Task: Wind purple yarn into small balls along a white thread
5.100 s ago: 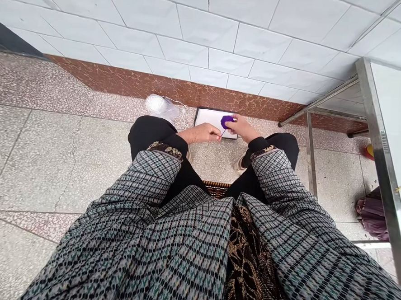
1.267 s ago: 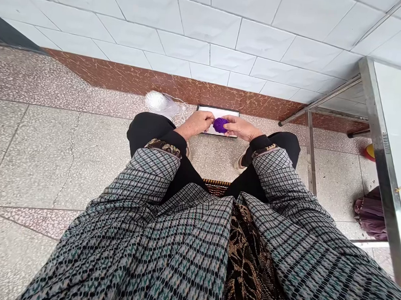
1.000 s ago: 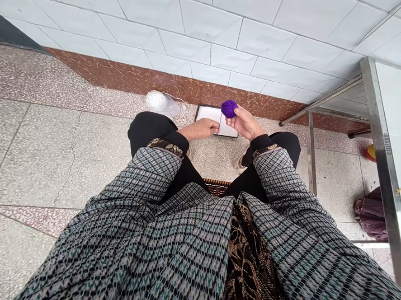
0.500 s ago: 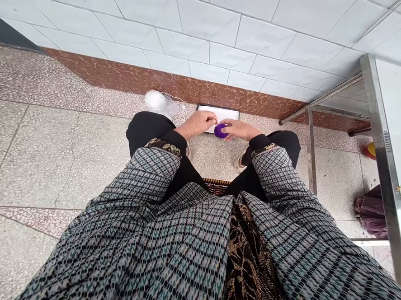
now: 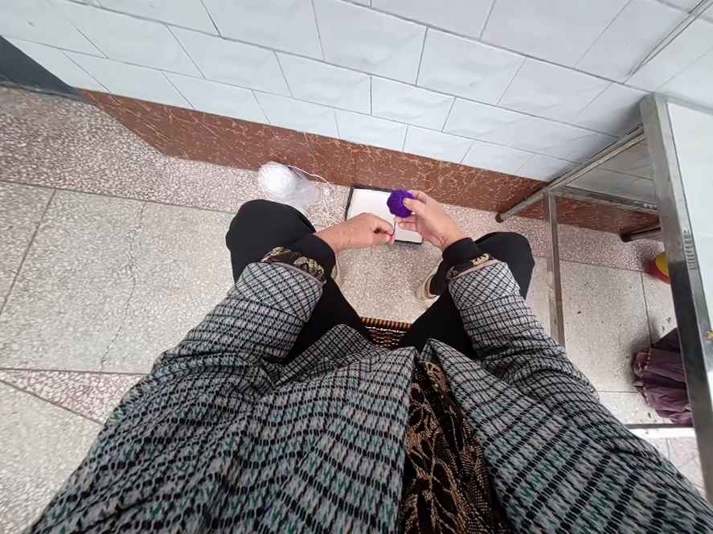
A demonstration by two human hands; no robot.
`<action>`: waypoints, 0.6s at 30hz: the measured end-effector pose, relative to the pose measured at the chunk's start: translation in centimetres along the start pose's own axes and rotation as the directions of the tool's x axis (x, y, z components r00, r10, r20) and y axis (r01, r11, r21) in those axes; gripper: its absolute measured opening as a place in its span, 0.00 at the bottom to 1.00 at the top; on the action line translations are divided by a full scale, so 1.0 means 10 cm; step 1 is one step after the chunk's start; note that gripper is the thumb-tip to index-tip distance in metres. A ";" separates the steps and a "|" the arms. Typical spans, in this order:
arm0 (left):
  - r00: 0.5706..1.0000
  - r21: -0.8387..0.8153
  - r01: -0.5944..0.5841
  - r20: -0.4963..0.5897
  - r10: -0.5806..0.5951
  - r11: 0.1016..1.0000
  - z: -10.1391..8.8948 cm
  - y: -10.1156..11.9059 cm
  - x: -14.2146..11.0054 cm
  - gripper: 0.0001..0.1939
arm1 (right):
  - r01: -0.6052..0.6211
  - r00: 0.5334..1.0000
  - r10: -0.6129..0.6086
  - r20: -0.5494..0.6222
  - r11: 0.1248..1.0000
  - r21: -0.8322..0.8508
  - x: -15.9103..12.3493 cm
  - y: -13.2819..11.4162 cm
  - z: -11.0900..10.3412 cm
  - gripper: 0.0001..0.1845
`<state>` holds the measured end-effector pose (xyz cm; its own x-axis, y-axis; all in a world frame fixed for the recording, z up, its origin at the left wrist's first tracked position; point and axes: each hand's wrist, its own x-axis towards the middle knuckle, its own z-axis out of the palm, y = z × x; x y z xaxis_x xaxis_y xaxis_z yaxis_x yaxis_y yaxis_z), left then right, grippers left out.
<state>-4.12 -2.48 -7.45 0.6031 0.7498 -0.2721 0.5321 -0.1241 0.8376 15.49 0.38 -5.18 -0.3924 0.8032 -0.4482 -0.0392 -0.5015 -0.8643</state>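
Note:
A small purple ball of yarn (image 5: 400, 203) is held in the fingers of my right hand (image 5: 429, 219), above a white board with a dark edge (image 5: 369, 202) lying on the floor. My left hand (image 5: 364, 232) is closed just left of and below the ball, its fingertips pinching a purple strand of yarn (image 5: 393, 227) that runs up to the ball. Part of the board is covered by both hands. To the left of the board sits a ball of white yarn (image 5: 277, 181) in clear plastic, with loose white strands beside it.
A white tiled wall (image 5: 338, 72) with a brown skirting (image 5: 219, 136) stands in front of me. On the right is a metal-framed table (image 5: 667, 213); under it are a dark purple cloth-like item (image 5: 667, 376) and a red and yellow object (image 5: 660, 267). A woven seat edge (image 5: 384, 331) shows between my legs.
My right hand has tipped the purple ball down toward my left hand and back up again. My left hand has dipped slightly, still pinching the strand.

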 end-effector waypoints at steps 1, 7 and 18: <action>1.000 -0.002 -0.025 0.018 0.025 1.000 0.00 0.01 -0.01 0.10 | -0.019 0.999 0.015 -0.049 0.997 -0.072 0.01 0.02 0.00 0.11; 0.979 0.076 -0.076 -0.182 0.089 0.994 -0.03 -0.05 0.00 0.10 | -0.137 0.990 0.109 -0.087 0.887 -0.442 0.06 0.10 -0.04 0.18; 0.887 0.059 0.024 -0.461 0.006 0.998 -0.06 -0.12 0.06 0.08 | -0.110 0.925 0.205 0.319 0.950 -0.292 -0.05 0.03 -0.08 0.14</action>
<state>-4.80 -1.50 -8.31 0.2645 0.9642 -0.0180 0.5802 -0.1442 0.8016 16.41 0.08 -5.45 -0.6643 0.5378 -0.5190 0.2742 -0.4706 -0.8387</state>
